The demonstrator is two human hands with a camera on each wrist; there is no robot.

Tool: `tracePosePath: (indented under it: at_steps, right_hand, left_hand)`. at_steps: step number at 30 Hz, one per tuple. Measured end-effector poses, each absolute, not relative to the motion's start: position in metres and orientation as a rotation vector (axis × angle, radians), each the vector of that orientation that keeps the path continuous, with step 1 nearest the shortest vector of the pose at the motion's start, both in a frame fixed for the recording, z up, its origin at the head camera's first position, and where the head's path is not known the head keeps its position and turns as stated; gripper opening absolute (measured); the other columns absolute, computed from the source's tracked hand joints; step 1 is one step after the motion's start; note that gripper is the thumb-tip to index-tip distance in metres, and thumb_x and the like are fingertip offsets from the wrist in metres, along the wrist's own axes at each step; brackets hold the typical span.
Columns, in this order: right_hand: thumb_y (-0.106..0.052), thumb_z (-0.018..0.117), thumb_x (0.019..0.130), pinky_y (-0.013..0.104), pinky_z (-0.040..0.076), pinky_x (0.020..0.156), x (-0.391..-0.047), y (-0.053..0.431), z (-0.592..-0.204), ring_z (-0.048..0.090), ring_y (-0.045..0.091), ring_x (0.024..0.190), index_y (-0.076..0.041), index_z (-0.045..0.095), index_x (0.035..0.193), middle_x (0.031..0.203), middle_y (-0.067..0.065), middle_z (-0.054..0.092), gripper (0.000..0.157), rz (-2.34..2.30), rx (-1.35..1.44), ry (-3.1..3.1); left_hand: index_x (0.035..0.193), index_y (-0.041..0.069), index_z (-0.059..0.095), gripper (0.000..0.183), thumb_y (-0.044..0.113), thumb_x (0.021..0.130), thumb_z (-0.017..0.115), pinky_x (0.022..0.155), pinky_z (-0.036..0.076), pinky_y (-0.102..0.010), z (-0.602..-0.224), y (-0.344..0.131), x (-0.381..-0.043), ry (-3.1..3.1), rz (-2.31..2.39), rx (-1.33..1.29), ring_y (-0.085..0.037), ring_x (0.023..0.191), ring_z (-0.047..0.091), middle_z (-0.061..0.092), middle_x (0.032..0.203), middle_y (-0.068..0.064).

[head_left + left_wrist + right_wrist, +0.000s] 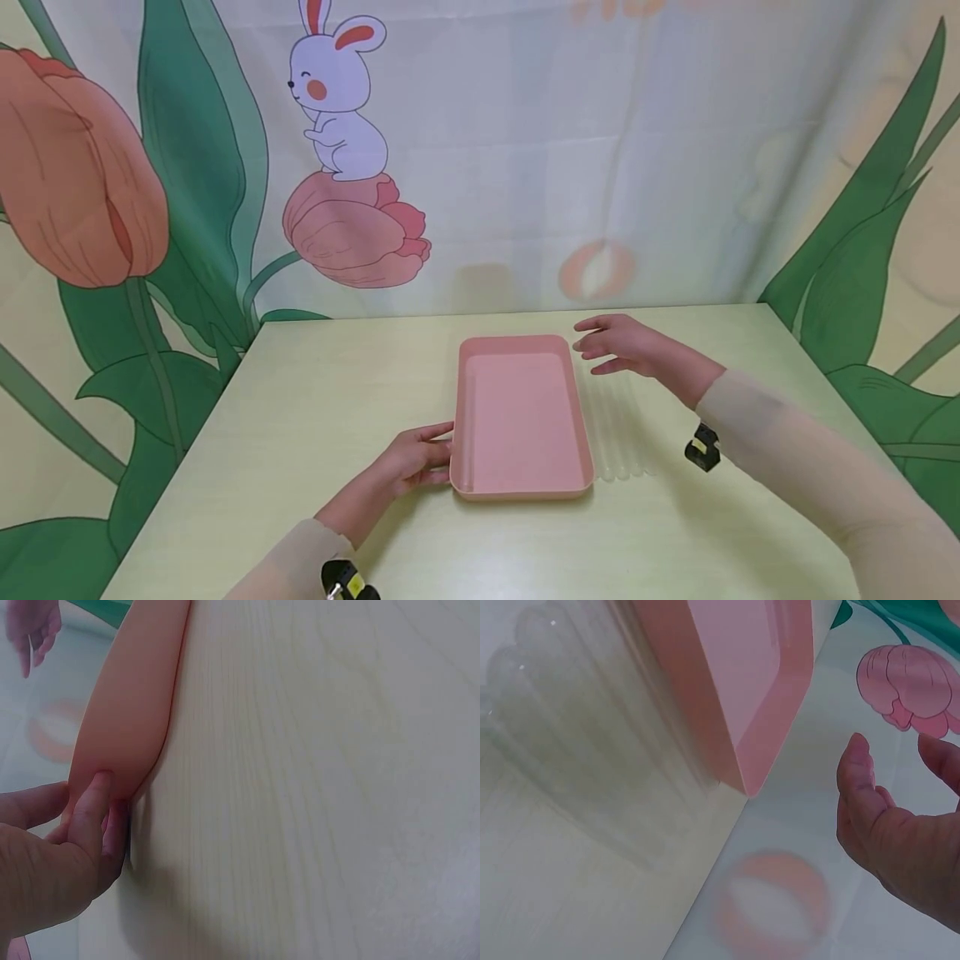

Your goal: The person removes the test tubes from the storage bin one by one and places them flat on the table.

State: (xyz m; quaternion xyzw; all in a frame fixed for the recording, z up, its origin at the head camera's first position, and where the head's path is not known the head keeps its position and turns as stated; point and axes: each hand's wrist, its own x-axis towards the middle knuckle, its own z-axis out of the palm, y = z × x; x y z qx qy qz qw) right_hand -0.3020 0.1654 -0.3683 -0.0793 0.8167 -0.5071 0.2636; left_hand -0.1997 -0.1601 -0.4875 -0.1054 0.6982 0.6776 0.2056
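Note:
A shallow pink rectangular tray (525, 417) rests on the table with its long sides running away from me. My left hand (416, 458) holds its left edge near the front corner. In the left wrist view, that hand's fingers (94, 810) meet the tray's outer wall (135, 697), though some fingertips are hidden by the wall. Beyond the tray's far right corner, my right hand (618, 343) hovers with loosely bent fingers and nothing in them. Along the tray's right side lies a clear, ridged plastic piece (618, 433) with rounded ends, also visible beside the tray in the right wrist view.
The pale wooden table (322, 400) ends at a white cloth backdrop (517, 167) printed with tulips and a rabbit. Large printed leaves (862, 275) border it on the right. A dark wrist camera (702, 447) hangs below the right sleeve.

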Motion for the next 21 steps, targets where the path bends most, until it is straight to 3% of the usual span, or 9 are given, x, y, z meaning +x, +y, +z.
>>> tracePosePath:
  at_steps: [10, 21]
  right_hand:
    - [-0.015, 0.051, 0.105, 0.048, 0.051, 0.113, -0.304, 0.138, -0.374, 0.045, 0.042, 0.144, 0.004, 0.028, 0.158, 0.158, 0.028, 0.041, 0.061, -1.38, -0.23, 2.148]
    - [-0.016, 0.056, 0.103, 0.037, 0.06, 0.101, -0.303, 0.105, -0.382, 0.049, 0.038, 0.14, 0.001, 0.034, 0.157, 0.156, 0.023, 0.047, 0.061, -1.397, -0.215, 2.107]
  left_hand:
    - [0.151, -0.002, 0.045, 0.052, -0.003, 0.1, 0.055, 0.078, 0.066, -0.034, -0.489, -0.16, -0.199, 1.951, 1.897, -0.291, -0.018, 0.101, 0.072, 0.056, 0.146, -0.029]
    - [0.151, -0.002, 0.046, 0.052, -0.003, 0.1, 0.055, 0.079, 0.066, -0.035, -0.488, -0.159, -0.199, 1.941, 1.91, -0.298, -0.017, 0.101, 0.072, 0.056, 0.146, -0.029]
